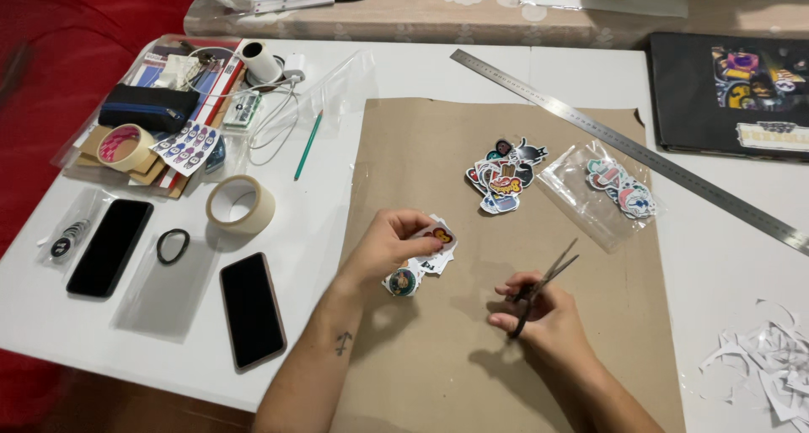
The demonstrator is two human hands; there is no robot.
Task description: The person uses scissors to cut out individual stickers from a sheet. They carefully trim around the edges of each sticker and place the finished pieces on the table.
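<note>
Left hand (pixel 389 246) pinches a small stack of colourful die-cut stickers (pixel 428 249) over the brown kraft paper sheet (pixel 438 366), protecting the white surface (pixel 725 256); right hand (pixel 539 315) grips slim metal scissors (pixel 543 285), blades slightly parted.

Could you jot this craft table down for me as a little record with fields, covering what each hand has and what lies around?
Left hand: pinches a stack of stickers
Right hand: holds scissors, blades apart
Surface: brown paper sheet on white table
Centre: loose sticker pile, bagged stickers
Left side: two phones, tape roll
Back: metal ruler
</note>
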